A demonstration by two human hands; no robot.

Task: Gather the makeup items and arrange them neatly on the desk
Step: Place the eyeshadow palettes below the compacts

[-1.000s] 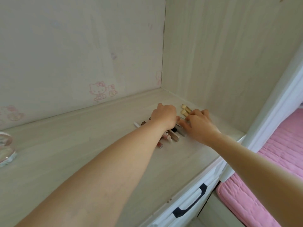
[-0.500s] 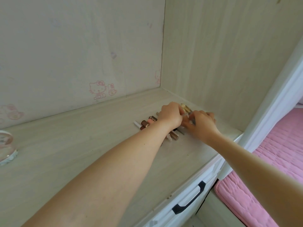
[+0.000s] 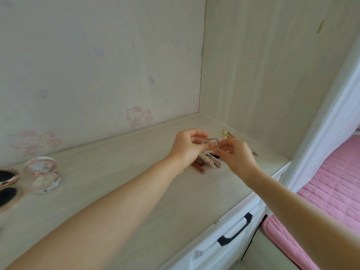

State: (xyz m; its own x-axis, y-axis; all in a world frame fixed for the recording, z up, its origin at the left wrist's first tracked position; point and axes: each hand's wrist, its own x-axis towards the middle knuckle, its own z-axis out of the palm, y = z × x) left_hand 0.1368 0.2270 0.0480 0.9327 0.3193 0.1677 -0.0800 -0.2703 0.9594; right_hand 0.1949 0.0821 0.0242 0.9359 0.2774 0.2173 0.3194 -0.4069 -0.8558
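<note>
From the head camera, both hands meet above the far right part of the table (image 3: 120,184), near its back right corner. Between them is a small square clear-cased compact (image 3: 211,145) with a tan pan, lifted off the table and tilted, its flat face turned toward the camera. The left hand (image 3: 186,148) pinches the compact's left side, fingers (image 3: 196,135) curled around its top edge; the right hand (image 3: 236,155) grips its right side with bent fingers (image 3: 226,151).

Below the hands lies a cluster of lipstick tubes and pencils (image 3: 209,161), touching side by side, their long axes running from the back wall toward the front right edge. Two gold-capped sticks (image 3: 227,134) lie just behind, near the side wall.

At the table's left edge sit an open round powder compact (image 3: 43,178) and a dark-panned open case (image 3: 7,182).
</note>
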